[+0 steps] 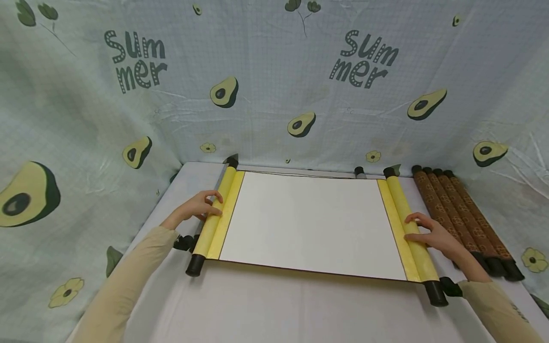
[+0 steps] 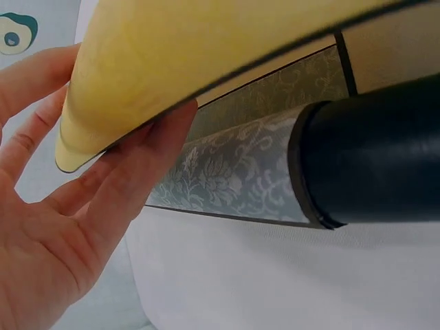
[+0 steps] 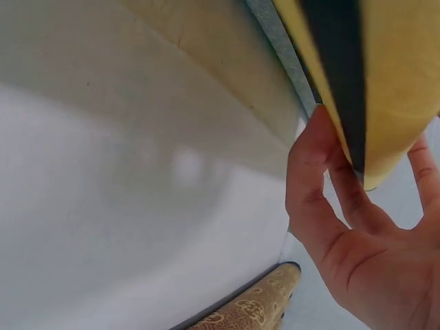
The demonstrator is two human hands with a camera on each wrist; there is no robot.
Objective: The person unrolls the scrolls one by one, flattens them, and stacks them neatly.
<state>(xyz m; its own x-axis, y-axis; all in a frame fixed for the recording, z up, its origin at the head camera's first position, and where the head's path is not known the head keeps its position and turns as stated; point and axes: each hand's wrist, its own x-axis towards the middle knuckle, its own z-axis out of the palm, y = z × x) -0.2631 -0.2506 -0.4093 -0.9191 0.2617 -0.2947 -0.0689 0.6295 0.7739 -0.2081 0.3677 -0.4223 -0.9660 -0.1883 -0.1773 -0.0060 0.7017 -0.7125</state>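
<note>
A hanging scroll (image 1: 313, 224) with a blank white middle, yellow borders and black end knobs stretches between my two hands. My left hand (image 1: 195, 207) grips its left yellow roll (image 2: 172, 55), the thumb on one side and fingers on the other. On the opposite end, my right hand (image 1: 439, 238) holds the right yellow roll (image 3: 405, 75) between thumb and fingers. Beneath the yellow one, a grey floral scroll (image 2: 227, 172) with a black knob (image 2: 378, 151) shows in the left wrist view. Most of this grey scroll is hidden in the head view.
Several brown patterned scrolls (image 1: 465, 214) with black ends lie side by side at the right of the white table (image 1: 266, 309). Another black knob (image 1: 359, 170) pokes out behind the scroll's far edge. An avocado-print cloth (image 1: 257, 57) hangs around the back and sides.
</note>
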